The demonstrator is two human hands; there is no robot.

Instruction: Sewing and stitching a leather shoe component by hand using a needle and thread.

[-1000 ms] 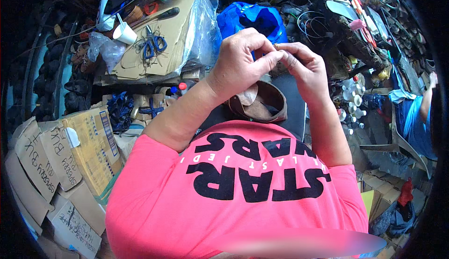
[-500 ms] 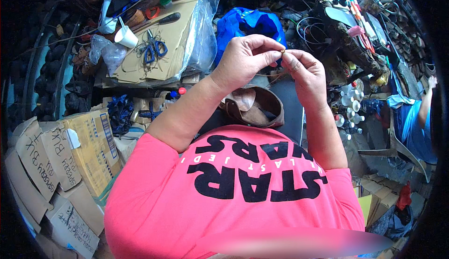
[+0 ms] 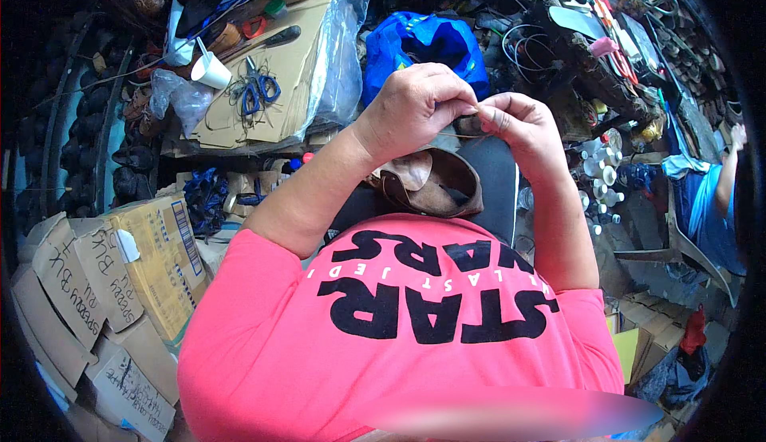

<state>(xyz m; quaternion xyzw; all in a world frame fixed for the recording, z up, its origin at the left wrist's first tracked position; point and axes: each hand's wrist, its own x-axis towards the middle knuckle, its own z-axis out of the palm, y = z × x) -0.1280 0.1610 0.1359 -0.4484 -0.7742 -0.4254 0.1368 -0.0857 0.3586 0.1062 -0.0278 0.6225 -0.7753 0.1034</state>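
Note:
My left hand (image 3: 415, 107) and my right hand (image 3: 519, 127) meet fingertip to fingertip above my lap. Both are closed in a pinch around something too small to make out. A thin thread-like line (image 3: 469, 136) shows just below the fingers; where it leads is unclear. Under my hands, a brown leather shoe (image 3: 471, 203) rests on my lap with its opening facing up. A pale piece of leather (image 3: 412, 172) shows at its left side, and part of the shoe is hidden by my left wrist.
Beyond my hands stands a blue plastic bag (image 3: 383, 63). Blue-handled scissors (image 3: 260, 95) and a white cup (image 3: 211, 71) lie on stacked cardboard (image 3: 307, 83) at far left. Small bottles (image 3: 600, 175) stand at right. A person in blue (image 3: 706, 211) sits at the right edge.
Both hands have come down slightly towards me, fingertips still together. The small gold-coloured bit seen between them before is now mostly hidden.

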